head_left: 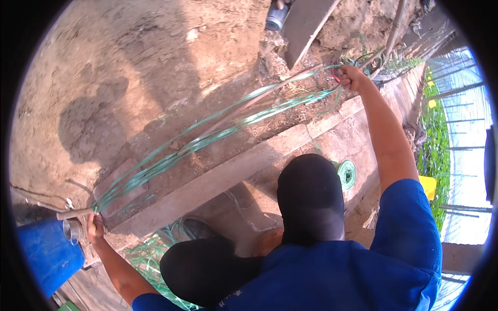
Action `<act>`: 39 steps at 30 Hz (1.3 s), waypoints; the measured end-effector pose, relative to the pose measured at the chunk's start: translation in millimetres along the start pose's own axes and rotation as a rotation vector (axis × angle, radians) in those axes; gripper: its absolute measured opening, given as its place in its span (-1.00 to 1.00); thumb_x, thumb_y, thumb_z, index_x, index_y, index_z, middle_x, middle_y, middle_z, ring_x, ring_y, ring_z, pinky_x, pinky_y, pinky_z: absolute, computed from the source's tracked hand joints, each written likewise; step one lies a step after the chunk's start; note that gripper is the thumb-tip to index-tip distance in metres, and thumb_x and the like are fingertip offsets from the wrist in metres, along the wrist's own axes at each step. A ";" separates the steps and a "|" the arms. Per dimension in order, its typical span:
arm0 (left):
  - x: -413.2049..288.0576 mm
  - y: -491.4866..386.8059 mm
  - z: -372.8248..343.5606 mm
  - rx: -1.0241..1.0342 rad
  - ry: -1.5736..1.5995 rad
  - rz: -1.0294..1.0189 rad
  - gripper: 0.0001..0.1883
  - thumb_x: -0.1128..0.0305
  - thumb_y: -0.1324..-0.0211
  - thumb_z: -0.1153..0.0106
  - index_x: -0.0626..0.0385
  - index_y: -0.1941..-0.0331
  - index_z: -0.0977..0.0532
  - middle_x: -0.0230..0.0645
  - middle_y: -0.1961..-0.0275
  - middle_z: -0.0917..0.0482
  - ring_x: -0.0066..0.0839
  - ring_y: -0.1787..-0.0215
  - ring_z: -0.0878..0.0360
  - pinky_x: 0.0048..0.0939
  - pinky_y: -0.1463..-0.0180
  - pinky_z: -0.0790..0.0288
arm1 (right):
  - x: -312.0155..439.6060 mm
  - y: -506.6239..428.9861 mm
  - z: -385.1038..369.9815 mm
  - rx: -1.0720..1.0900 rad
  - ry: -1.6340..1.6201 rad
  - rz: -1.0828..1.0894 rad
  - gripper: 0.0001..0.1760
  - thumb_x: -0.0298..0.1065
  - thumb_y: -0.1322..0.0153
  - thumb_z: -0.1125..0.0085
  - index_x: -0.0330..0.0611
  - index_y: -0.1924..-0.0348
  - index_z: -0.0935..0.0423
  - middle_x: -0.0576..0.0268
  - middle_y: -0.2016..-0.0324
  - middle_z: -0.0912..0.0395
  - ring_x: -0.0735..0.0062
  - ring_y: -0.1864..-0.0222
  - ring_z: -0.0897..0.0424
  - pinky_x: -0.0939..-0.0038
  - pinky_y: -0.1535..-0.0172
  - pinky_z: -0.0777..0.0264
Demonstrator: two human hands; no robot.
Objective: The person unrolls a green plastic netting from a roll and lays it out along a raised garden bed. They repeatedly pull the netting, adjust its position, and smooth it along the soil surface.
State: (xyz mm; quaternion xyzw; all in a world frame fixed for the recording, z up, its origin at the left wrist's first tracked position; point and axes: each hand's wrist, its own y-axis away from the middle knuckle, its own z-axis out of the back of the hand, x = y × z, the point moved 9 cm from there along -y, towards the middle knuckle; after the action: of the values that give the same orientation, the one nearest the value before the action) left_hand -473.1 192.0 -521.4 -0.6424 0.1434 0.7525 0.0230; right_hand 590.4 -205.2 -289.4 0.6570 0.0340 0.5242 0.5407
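Observation:
Long strands of green plastic twine [218, 135] stretch diagonally between my two hands, above the dirt. At the upper right, my right hand [351, 77] is closed around one end of the strands; a red loop [335, 74] shows beside its fingers. My left hand [96, 227], at the lower left, grips the other end of the bundle, where it meets a short wooden stick [76, 213]. My left fingers are partly hidden there. A loose pile of green plastic strips [149, 258] lies beside my bent leg, and a green roll [346, 175] sits beyond my other knee [311, 194].
A concrete ledge [233, 171] runs below the strands. A blue barrel [50, 252] and a metal can [72, 231] are at the left. A thin pole [249, 102] and a flat slab [120, 188] lie on the dirt. Green plants [432, 155] grow at the right.

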 end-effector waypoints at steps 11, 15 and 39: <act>-257.4 84.2 -313.6 -0.155 -0.428 -0.471 -0.84 0.36 -0.22 -0.05 0.21 0.23 -0.46 -0.45 0.36 -0.46 -0.66 0.35 -0.35 -0.58 0.21 -0.30 | 30.7 32.0 102.6 -0.053 0.606 0.371 -0.54 -0.25 -0.36 0.00 -0.10 0.81 -0.17 0.41 0.89 -0.07 0.64 0.84 -0.04 0.53 0.73 0.17; -387.4 134.1 -589.5 0.492 -0.803 -0.576 -0.63 0.28 -0.22 -0.04 0.17 -0.07 -0.40 -0.33 0.15 -0.51 -0.53 0.15 -0.44 -0.48 0.03 -0.32 | 60.2 66.7 102.4 0.013 0.726 0.477 -0.67 -0.24 -0.44 0.00 -0.16 0.60 -0.33 0.49 0.86 -0.12 0.72 0.84 -0.10 0.57 0.73 0.07; -440.2 213.0 -946.0 1.097 -0.210 -0.153 -0.77 0.25 -0.32 0.06 0.17 0.22 -0.49 -0.60 0.65 -0.27 -0.87 0.76 0.01 -0.77 0.70 0.12 | -405.5 92.8 298.8 -0.674 0.139 0.357 -0.72 -0.23 -0.28 -0.22 -0.32 0.35 -0.55 0.20 0.61 -0.49 0.49 0.48 -0.46 0.42 0.36 -0.35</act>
State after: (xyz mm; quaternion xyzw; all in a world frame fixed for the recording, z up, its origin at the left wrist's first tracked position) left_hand 465.1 -178.2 -179.5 -0.4665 0.4636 0.6238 0.4223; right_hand 577.0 -693.2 -444.4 0.4009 -0.2186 0.6349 0.6232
